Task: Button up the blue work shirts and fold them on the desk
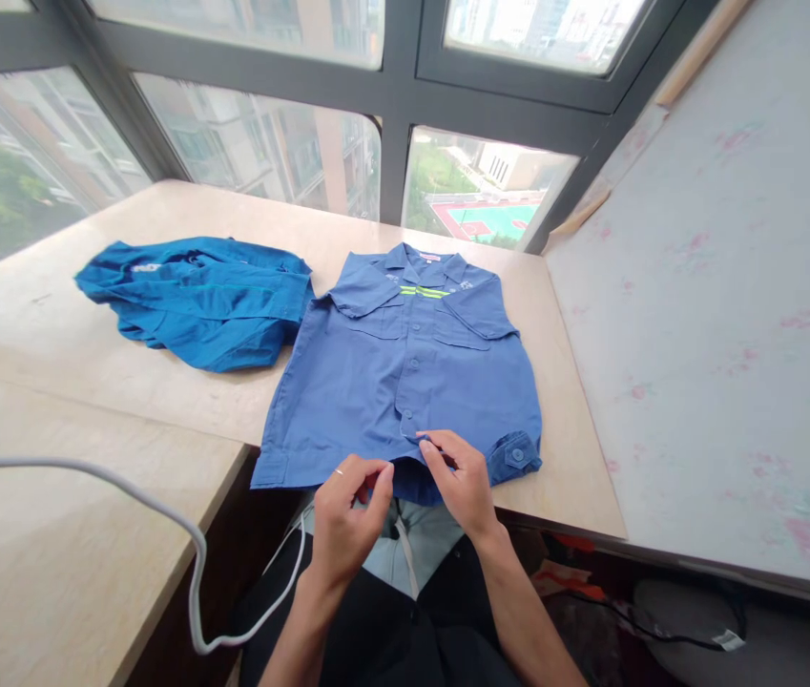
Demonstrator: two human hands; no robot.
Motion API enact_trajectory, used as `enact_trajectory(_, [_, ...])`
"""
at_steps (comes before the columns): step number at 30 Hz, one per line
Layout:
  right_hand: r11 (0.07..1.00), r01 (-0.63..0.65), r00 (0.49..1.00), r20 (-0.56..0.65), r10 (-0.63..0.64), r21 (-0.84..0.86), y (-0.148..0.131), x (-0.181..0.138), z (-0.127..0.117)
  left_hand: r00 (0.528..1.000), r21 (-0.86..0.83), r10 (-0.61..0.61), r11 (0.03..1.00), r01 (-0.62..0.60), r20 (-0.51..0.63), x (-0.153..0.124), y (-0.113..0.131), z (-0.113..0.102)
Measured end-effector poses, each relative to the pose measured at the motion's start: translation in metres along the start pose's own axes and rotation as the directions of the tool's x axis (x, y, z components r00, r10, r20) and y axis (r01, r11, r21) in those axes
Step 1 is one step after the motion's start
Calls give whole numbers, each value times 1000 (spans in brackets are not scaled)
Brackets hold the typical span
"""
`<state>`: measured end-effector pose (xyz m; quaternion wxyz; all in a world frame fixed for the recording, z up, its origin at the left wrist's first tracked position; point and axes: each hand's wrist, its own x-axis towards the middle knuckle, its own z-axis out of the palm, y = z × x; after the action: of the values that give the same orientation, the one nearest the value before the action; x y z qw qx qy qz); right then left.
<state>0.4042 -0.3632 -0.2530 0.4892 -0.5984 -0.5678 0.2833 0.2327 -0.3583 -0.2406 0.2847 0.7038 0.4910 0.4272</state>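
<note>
A blue short-sleeved work shirt lies front up on the ledge, its collar toward the windows and its hem toward me. Yellow-green stripes cross the chest, and buttons run down the front. Thumb and fingers of my right hand pinch the hem at the bottom of the button front. My left hand, with a ring on one finger, is closed in a pinch at the hem just left of it. Between the hands the hem gapes and shows a dark inside. The right hem corner is turned up, showing a button tab.
A crumpled brighter-blue garment lies left of the shirt. A white cable loops over the left countertop and down toward my lap. Windows stand behind the ledge; a flowered wall panel borders the right.
</note>
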Motion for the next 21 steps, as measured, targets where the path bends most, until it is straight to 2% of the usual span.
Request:
enact_trajectory(3, [996,-56,997,-47,60,69,-2,0,4,982,-91,-142,984,154,127,0,3,12])
enact_trajectory(7, [985,-110,991,-60,119,134,-1,-2,8,878,-250,-386,854,456,283,4,1,31])
enact_trajectory(9, [977,-133,988,-56,144,164,0,-4,9,842,-339,-449,775,534,299,7,-1,37])
enact_trajectory(13, [962,-178,979,-60,194,207,4,-5,7,827,-408,-482,720,562,288,11,-4,39])
enact_trajectory(21, [841,-366,915,-12,404,397,11,-3,2,849,-371,-479,764,528,221,6,-9,41])
